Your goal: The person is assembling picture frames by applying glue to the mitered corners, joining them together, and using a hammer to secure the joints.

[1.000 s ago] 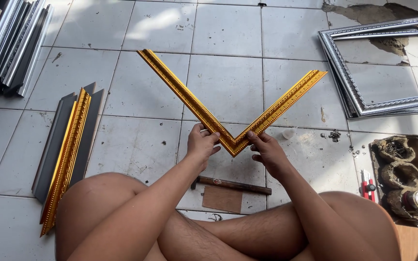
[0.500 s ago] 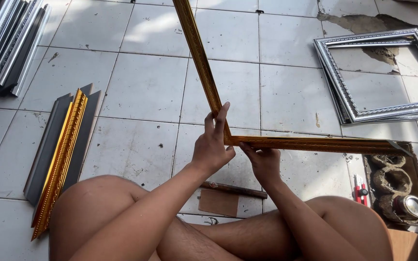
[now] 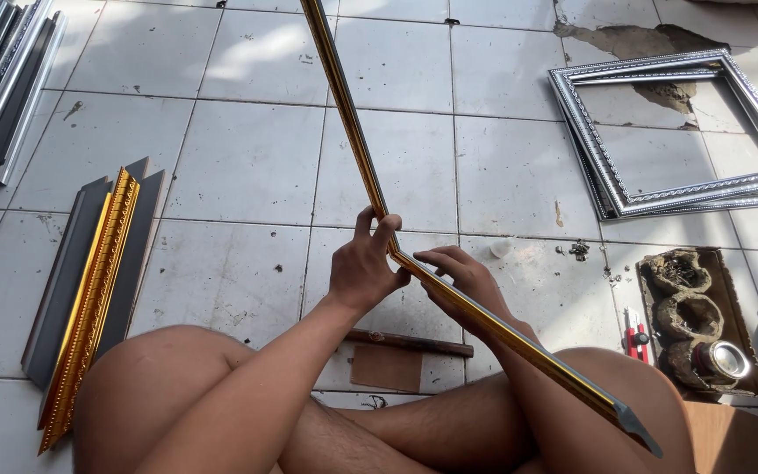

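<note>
Tiled floor (image 3: 502, 167), gold frame corner (image 3: 392, 250) in hands (image 3: 363, 268)

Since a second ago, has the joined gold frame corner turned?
Yes. The gold frame corner rotated clockwise against the floor tiles; one arm now points toward the person's right knee.

Both my hands up in front of me, close together above my crossed legs.

My left hand (image 3: 363, 268) is raised on a straight forearm, fingers curled closed and thumb pointing up. My right hand (image 3: 467, 281) sits just beside it, palm turned down, fingers stretched toward the left hand, its forearm running back over my right knee. My bare knees spread wide below.
</note>
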